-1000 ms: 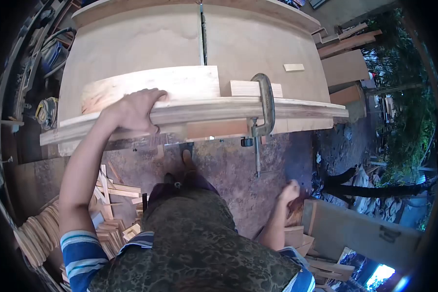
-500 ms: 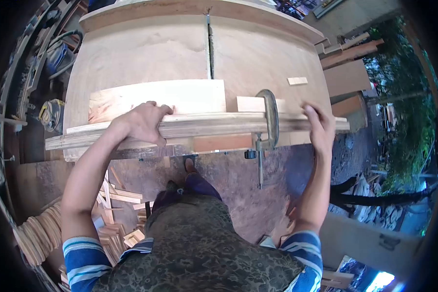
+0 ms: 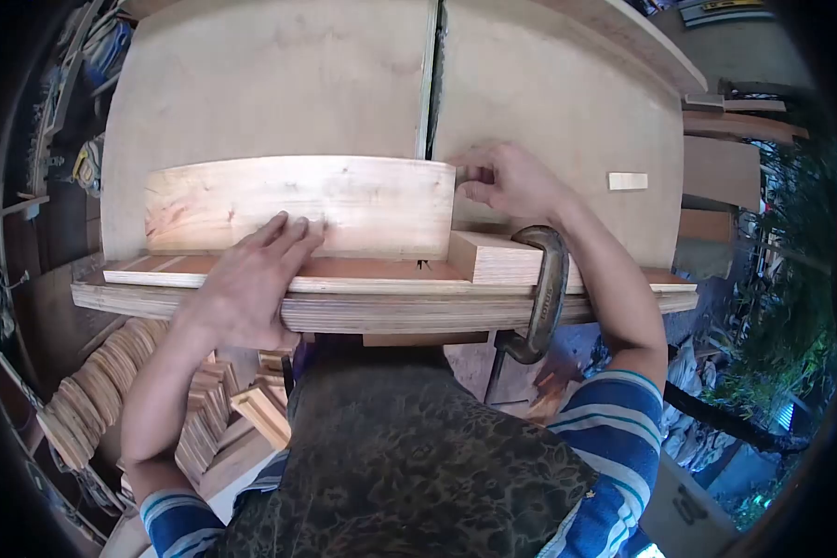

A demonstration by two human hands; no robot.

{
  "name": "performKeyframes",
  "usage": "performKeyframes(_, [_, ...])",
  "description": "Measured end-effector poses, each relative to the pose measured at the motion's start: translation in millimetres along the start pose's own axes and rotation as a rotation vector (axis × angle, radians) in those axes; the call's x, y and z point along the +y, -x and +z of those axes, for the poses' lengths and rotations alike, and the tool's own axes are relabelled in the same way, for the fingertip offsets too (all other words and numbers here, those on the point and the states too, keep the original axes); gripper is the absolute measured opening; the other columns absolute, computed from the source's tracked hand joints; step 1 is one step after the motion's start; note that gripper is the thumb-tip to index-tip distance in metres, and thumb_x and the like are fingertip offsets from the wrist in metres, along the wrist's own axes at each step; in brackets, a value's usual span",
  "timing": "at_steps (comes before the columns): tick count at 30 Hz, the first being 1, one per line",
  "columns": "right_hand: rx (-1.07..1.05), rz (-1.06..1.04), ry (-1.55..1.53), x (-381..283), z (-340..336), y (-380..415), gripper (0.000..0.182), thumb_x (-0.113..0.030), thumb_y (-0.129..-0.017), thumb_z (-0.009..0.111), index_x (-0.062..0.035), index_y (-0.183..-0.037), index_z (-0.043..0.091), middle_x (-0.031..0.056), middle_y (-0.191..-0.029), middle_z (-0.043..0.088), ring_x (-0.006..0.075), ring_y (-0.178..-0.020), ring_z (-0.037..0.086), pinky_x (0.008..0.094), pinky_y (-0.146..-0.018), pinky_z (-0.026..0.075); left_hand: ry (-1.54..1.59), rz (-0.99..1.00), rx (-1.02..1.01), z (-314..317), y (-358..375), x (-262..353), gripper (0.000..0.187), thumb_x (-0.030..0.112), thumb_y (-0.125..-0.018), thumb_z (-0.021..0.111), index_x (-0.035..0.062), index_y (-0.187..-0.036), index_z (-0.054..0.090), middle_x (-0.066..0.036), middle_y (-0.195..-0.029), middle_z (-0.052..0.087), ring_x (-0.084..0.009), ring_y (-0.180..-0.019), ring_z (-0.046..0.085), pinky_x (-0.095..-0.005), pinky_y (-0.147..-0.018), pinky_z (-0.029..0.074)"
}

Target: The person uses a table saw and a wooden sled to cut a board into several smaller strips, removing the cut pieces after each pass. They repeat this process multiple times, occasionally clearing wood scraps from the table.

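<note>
A pale wooden board [image 3: 363, 200] lies lengthwise on the bench top against a plywood strip [image 3: 372, 285] at the front edge. My left hand [image 3: 251, 288] wraps over the strip, its fingertips against the board and its thumb low on the front side. At the board's right end is my right hand [image 3: 511, 181], with bent, slightly blurred fingers and thumb touching that end. Beside it, a wood block [image 3: 500, 260] sits on the strip. A metal C-clamp [image 3: 551, 298] hooks over the block and the bench edge, below my right forearm.
The bench top [image 3: 270, 84] has a dark slot [image 3: 431, 102] running away from me. A small wood offcut [image 3: 628, 180] lies at the right. Stacked curved wood pieces [image 3: 98, 391] and cut blocks [image 3: 209, 409] stand at lower left. Plants [image 3: 800, 251] are at far right.
My right hand has moved left and away from me, from beyond the clamp to the board's right end. My left hand stays on the strip. The view has come closer to the bench.
</note>
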State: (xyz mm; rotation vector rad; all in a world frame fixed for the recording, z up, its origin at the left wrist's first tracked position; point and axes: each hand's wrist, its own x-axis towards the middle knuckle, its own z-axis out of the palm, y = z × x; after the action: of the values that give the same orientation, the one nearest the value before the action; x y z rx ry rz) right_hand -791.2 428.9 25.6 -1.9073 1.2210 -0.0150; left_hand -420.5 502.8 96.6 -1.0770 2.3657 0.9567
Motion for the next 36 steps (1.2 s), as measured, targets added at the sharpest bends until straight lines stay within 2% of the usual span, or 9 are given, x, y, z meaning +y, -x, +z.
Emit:
performKeyframes(8, [0.019, -0.118, -0.03, 14, -1, -3, 0.048, -0.003, -0.082, 0.064, -0.0101, -0.129, 0.074, 0.0171, -0.083, 0.069, 0.0303, -0.073, 0.064, 0.0421, -0.072, 0.053, 0.021, -0.032, 0.054, -3, -2, 3, 0.122, 0.024, -0.049, 0.092, -0.0031, -0.155, 0.037, -0.034, -0.158, 0.04, -0.0478, -0.15, 0.035, -0.0505, -0.125, 0.034])
performKeyframes(16, [-0.04, 0.016, 0.044, 7, -8, -5, 0.048, -0.01, -0.084, 0.059, -0.0137, -0.129, 0.075, 0.0272, -0.098, 0.074, 0.0362, -0.085, 0.072, 0.0435, -0.084, 0.057, 0.002, 0.101, 0.074, 6, -2, -10, 0.117, 0.036, -0.06, 0.092, -0.0057, -0.154, 0.037, -0.03, -0.158, 0.043, -0.0481, -0.148, 0.038, -0.0449, -0.129, 0.03])
performKeyframes(18, [-0.059, 0.088, 0.081, 1, -11, -4, 0.049, -0.005, -0.084, 0.063, -0.0119, -0.131, 0.074, 0.0162, -0.082, 0.072, 0.0215, -0.069, 0.063, 0.0353, -0.073, 0.054, -0.023, 0.161, 0.082, 4, -6, -12, 0.117, 0.038, -0.059, 0.092, -0.006, -0.153, 0.038, -0.029, -0.156, 0.045, -0.0485, -0.148, 0.038, -0.0454, -0.128, 0.031])
performKeyframes(22, [-0.113, 0.134, 0.04, -13, -19, 1, 0.048, -0.008, -0.088, 0.062, -0.0127, -0.134, 0.072, 0.0106, -0.083, 0.071, 0.0154, -0.075, 0.063, 0.0311, -0.078, 0.055, -0.081, 0.069, -0.077, 5, -13, -13, 0.11, 0.029, -0.057, 0.091, -0.0023, -0.152, 0.045, -0.027, -0.156, 0.045, -0.0456, -0.148, 0.038, -0.0435, -0.125, 0.036])
performKeyframes(26, [0.572, 0.047, -0.119, -25, -25, 71, 0.044, -0.004, -0.094, 0.06, -0.0041, -0.137, 0.068, 0.0047, -0.098, 0.07, 0.0126, -0.089, 0.063, 0.0289, -0.087, 0.052, -0.078, 0.044, -0.118, -6, -9, -7, 0.107, 0.028, -0.056, 0.09, -0.0038, -0.149, 0.048, -0.031, -0.132, 0.055, -0.0444, -0.127, 0.056, -0.0438, -0.11, 0.048])
performKeyframes(28, [0.995, -0.096, -0.086, -97, 5, 134, 0.03, -0.013, -0.099, 0.066, -0.0023, -0.126, 0.071, 0.0043, -0.094, 0.071, 0.0132, -0.086, 0.064, 0.0285, -0.08, 0.053, -0.114, 0.062, -0.136, 0, -15, -13, 0.109, 0.031, -0.054, 0.09, -0.0034, -0.148, 0.048, -0.033, -0.129, 0.056, -0.0443, -0.119, 0.06, -0.0459, -0.103, 0.052])
performKeyframes(30, [1.001, -0.034, -0.167, -164, 69, 192, 0.023, -0.01, -0.1, 0.066, -0.0029, -0.12, 0.073, 0.0033, -0.092, 0.072, 0.0127, -0.082, 0.065, 0.0276, -0.077, 0.053, -0.095, 0.055, -0.133, -1, -12, -10, 0.11, 0.032, -0.053, 0.089, -0.0038, -0.148, 0.048, -0.033, -0.129, 0.056, -0.0442, -0.12, 0.06, -0.0455, -0.103, 0.052])
performKeyframes(32, [0.845, -0.323, -0.213, -171, 158, 200, 0.016, -0.007, -0.098, 0.064, -0.0042, -0.107, 0.077, 0.007, -0.096, 0.076, 0.0152, -0.084, 0.071, 0.0293, -0.077, 0.056, -0.062, 0.082, -0.131, 5, -19, -20, 0.111, 0.035, -0.054, 0.088, -0.005, -0.149, 0.047, -0.033, -0.131, 0.056, -0.0436, -0.121, 0.06, -0.0448, -0.104, 0.052])
performKeyframes(36, [0.426, 0.145, -1.194, -150, 367, 106, 0.04, 0.004, -0.098, 0.054, -0.0025, -0.137, 0.059, 0.0127, -0.124, 0.072, 0.0202, -0.092, 0.072, 0.0323, -0.082, 0.059, 0.058, 0.027, -0.197, 11, -25, -27, 0.102, 0.027, -0.058, 0.086, -0.0046, -0.148, 0.049, -0.03, -0.126, 0.066, -0.0408, -0.118, 0.066, -0.0423, -0.103, 0.053])
